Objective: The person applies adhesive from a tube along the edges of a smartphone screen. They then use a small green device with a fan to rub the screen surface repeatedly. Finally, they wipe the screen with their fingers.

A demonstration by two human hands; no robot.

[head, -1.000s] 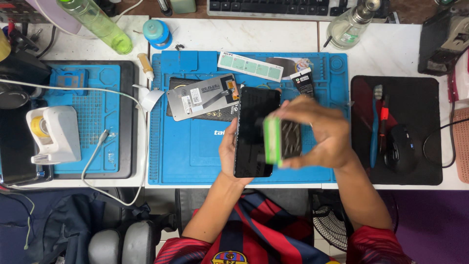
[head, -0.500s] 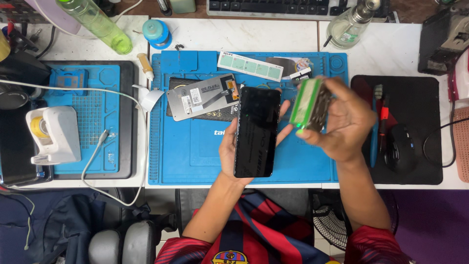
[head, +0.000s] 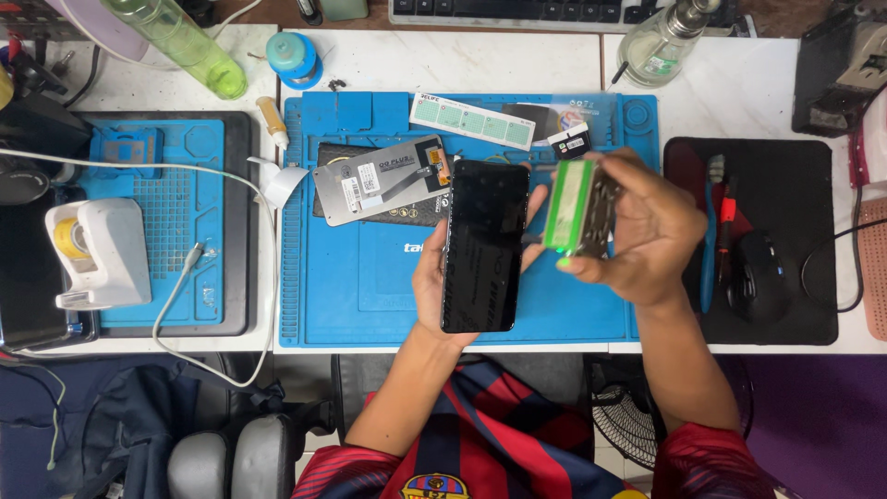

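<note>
At the bottom of the frame the person wears a short-sleeved football shirt (head: 499,434) in vertical red and dark navy stripes, with a round crest (head: 434,486) at the chest. Both forearms are bare.

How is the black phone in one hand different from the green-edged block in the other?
The black phone is long, flat and plain dark on its face; the green-edged block is shorter and thicker, with a bright green side. The left hand cradles the phone from beneath, face up; the right hand grips the block tilted, its green edge turned toward the phone. Both are rectangular and held above the blue mat.
</note>
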